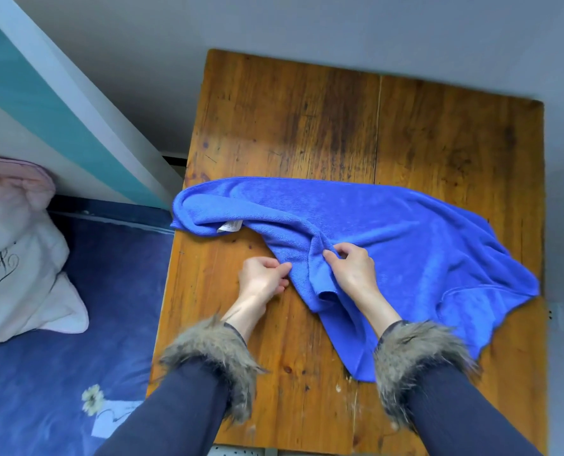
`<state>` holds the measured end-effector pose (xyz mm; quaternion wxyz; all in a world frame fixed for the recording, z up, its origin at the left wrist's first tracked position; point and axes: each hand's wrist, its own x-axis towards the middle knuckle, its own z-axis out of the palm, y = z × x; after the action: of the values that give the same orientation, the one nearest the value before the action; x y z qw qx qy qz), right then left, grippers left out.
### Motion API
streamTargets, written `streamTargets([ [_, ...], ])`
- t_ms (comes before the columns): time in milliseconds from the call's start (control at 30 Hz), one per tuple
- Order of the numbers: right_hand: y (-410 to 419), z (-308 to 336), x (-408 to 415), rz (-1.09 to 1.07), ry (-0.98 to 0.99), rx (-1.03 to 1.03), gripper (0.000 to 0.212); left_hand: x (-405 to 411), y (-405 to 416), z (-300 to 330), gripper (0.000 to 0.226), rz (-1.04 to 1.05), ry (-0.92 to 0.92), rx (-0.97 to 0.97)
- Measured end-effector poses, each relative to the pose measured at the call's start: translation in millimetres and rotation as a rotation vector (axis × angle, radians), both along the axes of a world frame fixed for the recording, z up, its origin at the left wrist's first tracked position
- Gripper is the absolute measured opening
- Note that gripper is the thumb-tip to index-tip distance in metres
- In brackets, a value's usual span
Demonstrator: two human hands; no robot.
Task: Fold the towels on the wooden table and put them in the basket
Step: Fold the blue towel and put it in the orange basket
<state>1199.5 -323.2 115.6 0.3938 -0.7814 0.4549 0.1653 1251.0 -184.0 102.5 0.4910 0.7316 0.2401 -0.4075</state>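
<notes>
Towel, blue and rumpled, sprawls on the wooden table, its long axis running left to right, one corner trailing toward the near edge. Left hand and right hand each pinch its bunched near edge between curled fingers.

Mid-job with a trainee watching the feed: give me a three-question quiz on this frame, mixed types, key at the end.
1. True or false: the blue towel lies folded into a neat square.
2. Which hand touches the towel nearer the white tag? A left hand, B right hand
3. Fill in: both hands pinch the towel above the wooden ____.

Key: 1 false, it lies rumpled and spread out. 2 A. 3 table.
</notes>
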Motion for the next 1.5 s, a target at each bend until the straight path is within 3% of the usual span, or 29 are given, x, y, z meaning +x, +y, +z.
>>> streamTargets([
  [100,0,0,-3,0.075,0.007,-0.022,0.019,-6,-1,-1,0.021,-0.004,-0.056,0.044],
  [300,16,11,-17,0.239,0.027,-0.177,0.043,8,24,19,0.019,-0.065,-0.070,-0.023],
  [433,24,18,-22,0.251,0.071,-0.107,0.047,16,59,35,0.024,0.125,-0.146,-0.059],
  [533,26,20,-27,0.328,0.110,-0.101,0.046,23,94,46,0.031,0.202,-0.312,0.056],
  [667,28,16,-36,0.558,0.236,-0.261,0.056,21,138,52,0.030,-0.032,-0.471,0.394],
  [767,40,15,-38,0.579,0.323,-0.261,0.072,10,163,43,0.028,-0.192,-0.358,0.576],
  [900,51,15,-32,0.542,0.354,-0.310,0.071,1,177,25,0.033,-0.283,-0.219,0.524],
  [1033,65,16,-19,0.571,0.123,-0.425,0.055,8,183,18,0.047,-0.161,-0.253,0.489],
  [1167,88,15,3,0.733,-0.003,-0.380,0.053,9,184,7,0.031,-0.270,-0.222,0.447],
  [1367,117,2,20,0.989,0.055,-0.288,0.059,-9,167,10,0.047,-0.508,-0.506,0.498],
  [1500,120,-8,15,1.062,0.101,-0.347,0.067,-14,155,6,0.043,-0.614,-0.578,0.511],
])
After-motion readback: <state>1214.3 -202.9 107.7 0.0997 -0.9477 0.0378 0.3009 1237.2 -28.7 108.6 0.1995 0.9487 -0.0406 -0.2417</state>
